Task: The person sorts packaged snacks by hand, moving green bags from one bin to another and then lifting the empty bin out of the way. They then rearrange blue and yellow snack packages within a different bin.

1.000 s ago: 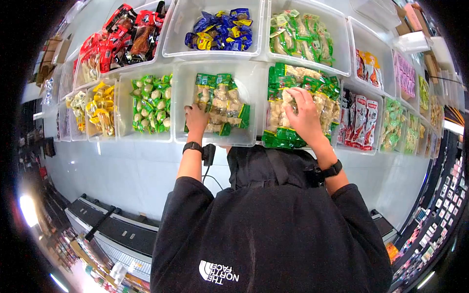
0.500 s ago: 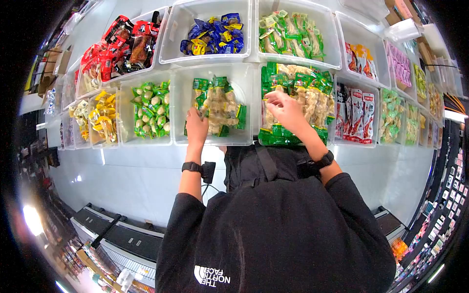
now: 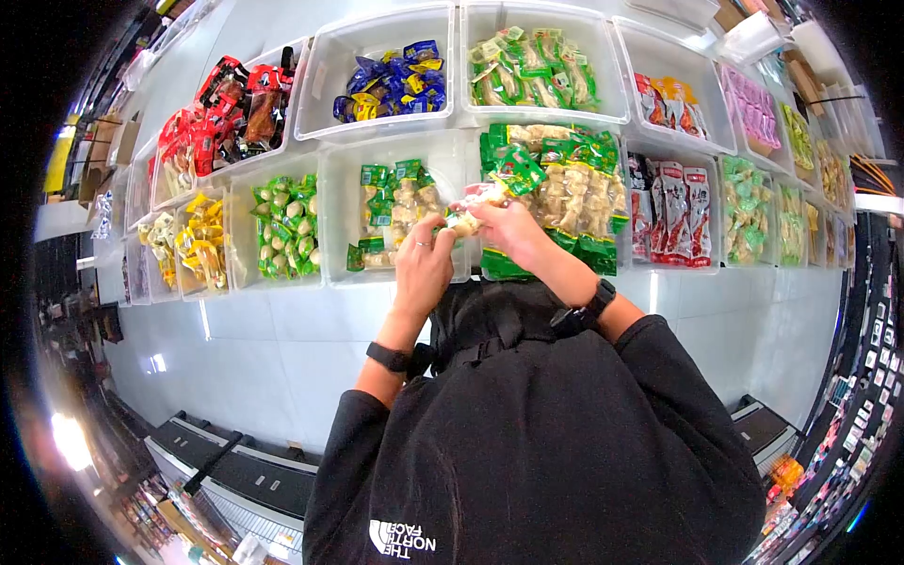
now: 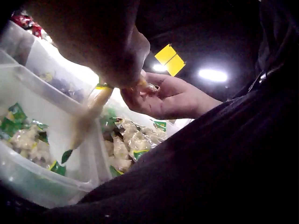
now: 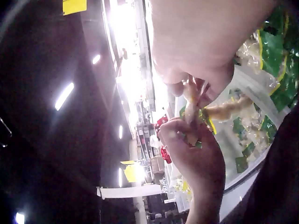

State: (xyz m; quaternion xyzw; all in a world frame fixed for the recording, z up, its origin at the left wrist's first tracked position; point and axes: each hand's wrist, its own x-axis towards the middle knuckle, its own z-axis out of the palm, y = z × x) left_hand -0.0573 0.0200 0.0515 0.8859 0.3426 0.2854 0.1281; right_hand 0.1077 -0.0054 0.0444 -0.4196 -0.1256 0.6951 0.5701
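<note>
In the head view my left hand [image 3: 424, 268] and right hand [image 3: 508, 231] meet over the facing walls of two clear bins. A clear snack packet [image 5: 190, 100] of pale food runs between them, pinched by the fingers of both hands. A second pale length of packet [image 4: 86, 119] with a green tip hangs below my left hand in the left wrist view. Beneath lie more green-ended packets, loosely spread in the left bin [image 3: 334, 212] and stacked in rows in the right bin [image 3: 621, 202]. My hands hide part of the held packet.
Beyond stand bins of blue packets [image 3: 400, 80], green-and-clear packets [image 3: 537, 71] and red packets [image 3: 226, 108]. To the left are green egg-like snacks [image 3: 285, 226]; to the right, red-and-white pouches [image 3: 680, 212]. A pale floor [image 3: 264, 339] lies on the near side.
My left hand has lifted out of the left bin and moved right. My right hand has come left from over the stacked packets, and both now hold a packet between them.
</note>
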